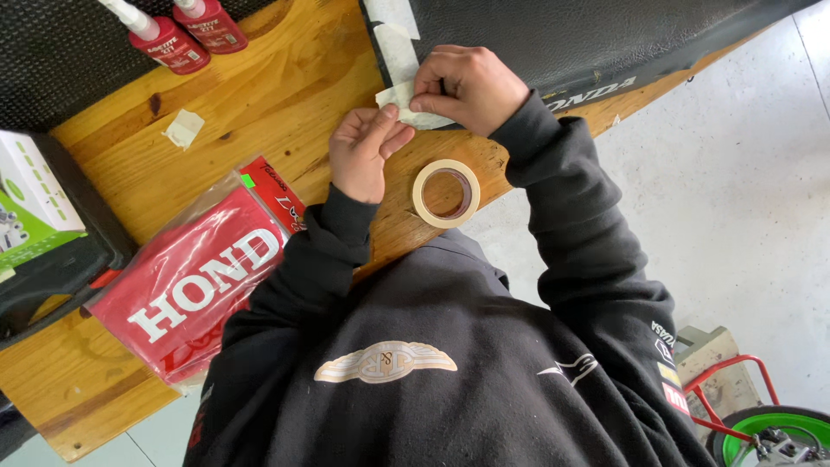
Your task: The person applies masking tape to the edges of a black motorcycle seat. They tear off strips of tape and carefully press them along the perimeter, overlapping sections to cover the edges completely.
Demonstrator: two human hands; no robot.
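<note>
Cream masking tape is the matter in hand at this pine workbench [259, 104]. Nearest you, the tape roll [446, 193] lies flat at the bench's front edge, just below both hands. Left of the roll, a red decal pack in a clear bag [194, 281] overhangs that edge. Just above the roll, your left hand [363, 151] pinches the lower left corner of a torn tape strip [405, 102], thumb and forefinger closed on it. Your right hand [467, 86] curls over the strip's right end, fingertips pressing it; how tightly it grips, you cannot tell. Keep the strip taut between both pinches and let the sticky side touch nothing until it is lined up. Beyond the roll, the strip meets a black textured seat [588, 35], where two more tape pieces [393, 30] already sit. Far left of the roll, two red bottles [186, 35] stand by a small tape scrap [183, 128].
</note>
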